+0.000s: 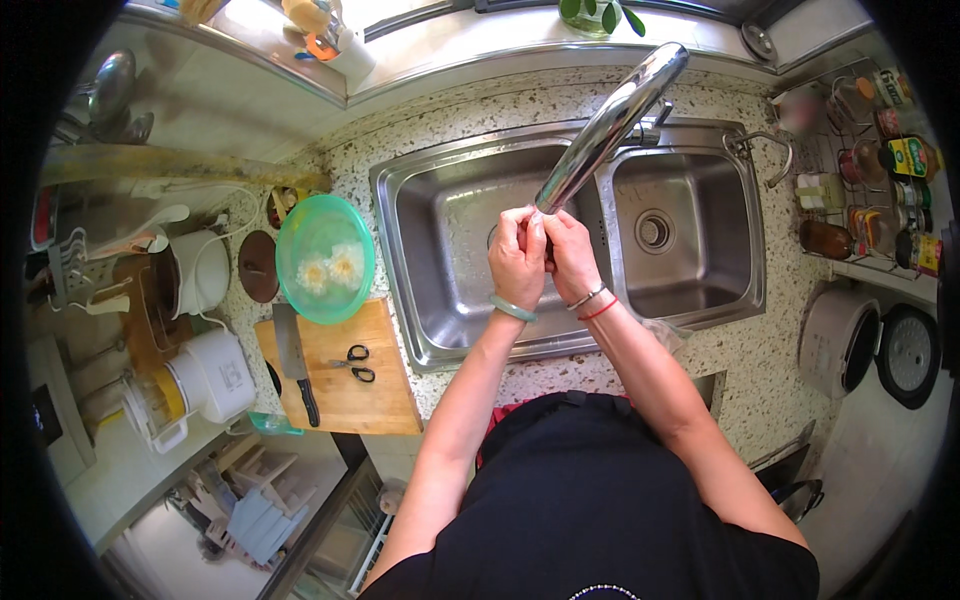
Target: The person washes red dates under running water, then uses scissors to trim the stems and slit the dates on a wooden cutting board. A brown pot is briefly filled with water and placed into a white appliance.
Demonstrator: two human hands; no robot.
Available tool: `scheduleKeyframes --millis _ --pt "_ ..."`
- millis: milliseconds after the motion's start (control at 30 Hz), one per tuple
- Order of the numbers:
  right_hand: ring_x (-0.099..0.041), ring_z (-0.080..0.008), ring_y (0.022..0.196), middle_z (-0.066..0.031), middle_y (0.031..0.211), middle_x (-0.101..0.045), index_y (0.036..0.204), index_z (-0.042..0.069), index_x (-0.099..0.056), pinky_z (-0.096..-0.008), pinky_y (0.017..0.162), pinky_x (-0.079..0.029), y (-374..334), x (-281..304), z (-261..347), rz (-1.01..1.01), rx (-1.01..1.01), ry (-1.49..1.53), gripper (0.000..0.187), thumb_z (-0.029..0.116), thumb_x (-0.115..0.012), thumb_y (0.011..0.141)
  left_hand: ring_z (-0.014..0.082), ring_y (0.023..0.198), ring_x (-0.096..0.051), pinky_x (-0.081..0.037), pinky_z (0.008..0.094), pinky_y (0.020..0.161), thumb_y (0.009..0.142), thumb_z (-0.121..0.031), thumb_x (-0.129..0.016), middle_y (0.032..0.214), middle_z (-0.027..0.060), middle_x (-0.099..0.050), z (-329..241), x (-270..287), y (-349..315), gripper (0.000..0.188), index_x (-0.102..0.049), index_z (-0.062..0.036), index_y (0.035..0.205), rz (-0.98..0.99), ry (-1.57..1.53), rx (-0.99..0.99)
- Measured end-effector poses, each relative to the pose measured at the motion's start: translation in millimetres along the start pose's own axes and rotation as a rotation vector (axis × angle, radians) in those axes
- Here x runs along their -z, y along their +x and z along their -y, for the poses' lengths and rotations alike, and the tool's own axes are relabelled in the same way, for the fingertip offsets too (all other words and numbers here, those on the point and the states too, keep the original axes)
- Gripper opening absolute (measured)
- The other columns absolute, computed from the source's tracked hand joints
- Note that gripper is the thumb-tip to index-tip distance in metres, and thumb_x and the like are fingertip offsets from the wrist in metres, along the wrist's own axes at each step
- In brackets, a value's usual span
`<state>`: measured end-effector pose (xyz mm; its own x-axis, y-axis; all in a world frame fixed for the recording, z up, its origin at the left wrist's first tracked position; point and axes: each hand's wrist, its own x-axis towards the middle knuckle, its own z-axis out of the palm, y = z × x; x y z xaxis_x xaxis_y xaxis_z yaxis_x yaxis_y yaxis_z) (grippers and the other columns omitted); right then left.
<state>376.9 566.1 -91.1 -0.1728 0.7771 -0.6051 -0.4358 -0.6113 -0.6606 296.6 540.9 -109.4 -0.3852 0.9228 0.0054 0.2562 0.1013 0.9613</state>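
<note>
My left hand [518, 262], a pale green bangle at its wrist, and my right hand [572, 258], with a silver bracelet and a red cord, meet over the double steel sink [420, 318]. Both have curled fingers, thumbs close together, right at the mouth of the chrome faucet [612, 130]. Whatever lies between the fingers, if anything, is hidden. Left of the sink, a green translucent bowl [328, 218] contains two pale, frilly clumps [346, 265] with yellowish middles. A wooden cutting board [385, 395] carries a black-handled kitchen knife [290, 345] and black-handled scissors [358, 364].
Speckled countertop [480, 385] surrounds the sink. A wire rack [850, 170] of jars stands at the right, above a rice cooker [840, 340] with its lid raised. White appliances [212, 372] line the left side. A potted plant [600, 15] sits on the far sill.
</note>
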Motion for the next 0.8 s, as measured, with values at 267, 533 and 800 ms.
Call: scheduleKeyframes --millis 267,533,800 --pt "-0.038 -0.0021 0.044 0.0047 0.059 -0.048 0.079 0.008 -0.058 -0.0188 0.038 -0.028 2 1 -8 -0.007 0.025 -0.038 0.025 0.027 -0.055 0.094 0.0033 0.047 -0.043 -0.033 0.0194 0.040 0.096 -0.020 -0.053 0.060 -0.0036 -0.050 9 -6 13 0.018 -0.051 -0.0093 0.082 -0.014 -0.510 0.192" --pt "-0.036 -0.0036 0.049 0.0042 0.063 -0.045 0.085 0.007 -0.055 -0.0182 0.039 -0.024 7 13 -3 0.171 -0.174 0.263 0.023 0.027 -0.052 0.096 0.0046 0.051 -0.051 -0.046 0.0175 0.044 0.099 -0.025 -0.047 0.068 -0.0012 -0.058 -1 13 16 0.020 -0.056 -0.0072 0.097 0.229 -0.638 0.544" --pt "-0.033 -0.0040 0.050 0.0055 0.063 -0.040 0.080 0.008 -0.054 -0.0187 0.041 -0.025 3 13 2 0.230 -0.216 0.263 0.020 0.020 -0.049 0.096 0.0032 0.057 -0.053 -0.048 0.0170 0.051 0.092 -0.020 -0.061 0.069 -0.0008 -0.059 6 9 3 0.016 -0.060 -0.0050 0.097 0.154 -0.557 0.313"
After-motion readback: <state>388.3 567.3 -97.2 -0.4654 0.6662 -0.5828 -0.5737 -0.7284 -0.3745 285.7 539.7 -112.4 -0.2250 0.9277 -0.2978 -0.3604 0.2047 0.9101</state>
